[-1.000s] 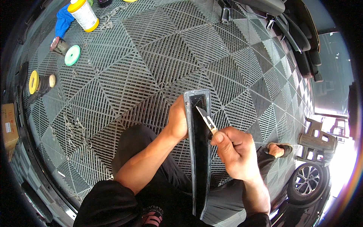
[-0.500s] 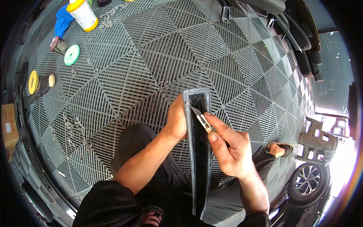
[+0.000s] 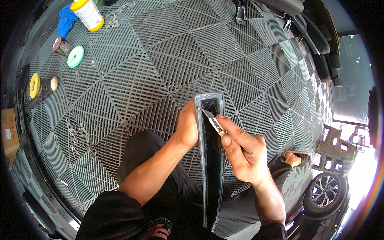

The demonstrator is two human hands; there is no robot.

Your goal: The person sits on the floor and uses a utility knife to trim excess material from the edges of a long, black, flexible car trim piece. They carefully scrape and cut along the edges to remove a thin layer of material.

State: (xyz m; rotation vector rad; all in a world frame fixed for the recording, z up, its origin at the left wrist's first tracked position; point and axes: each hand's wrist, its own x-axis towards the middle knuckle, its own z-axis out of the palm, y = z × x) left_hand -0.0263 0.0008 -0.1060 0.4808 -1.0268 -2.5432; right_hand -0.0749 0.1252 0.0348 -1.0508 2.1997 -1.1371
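Note:
A long, narrow black panel (image 3: pixel 211 172) with a raised grey rim stands lengthwise before me, running from my lap up to its squared far end. My left hand (image 3: pixel 188 126) grips its left side near that end; the fingers are hidden behind it. Between the thumb and fingers of my right hand (image 3: pixel 247 157) is a utility knife (image 3: pixel 215 125) with a pale metal handle. Its pointed blade reaches across the panel's hollow, the tip at the inner side of the left rim. Whether the tip touches the rim is hard to tell.
Dark slatted floor tiles (image 3: pixel 176 52) surround me. At the left are a yellow-capped white bottle (image 3: pixel 89 17), a blue cloth (image 3: pixel 66 22), a green pad (image 3: pixel 75 57), a yellow-disc polisher (image 3: pixel 35 85) and curled scraps (image 3: pixel 78 134). At right lie a car wheel (image 3: pixel 325 194) and a step stool (image 3: pixel 336 150).
The knife's tip has shifted up and slightly left, closer to the panel's left rim, with my right hand turning a little. My left hand and the panel stay nearly still.

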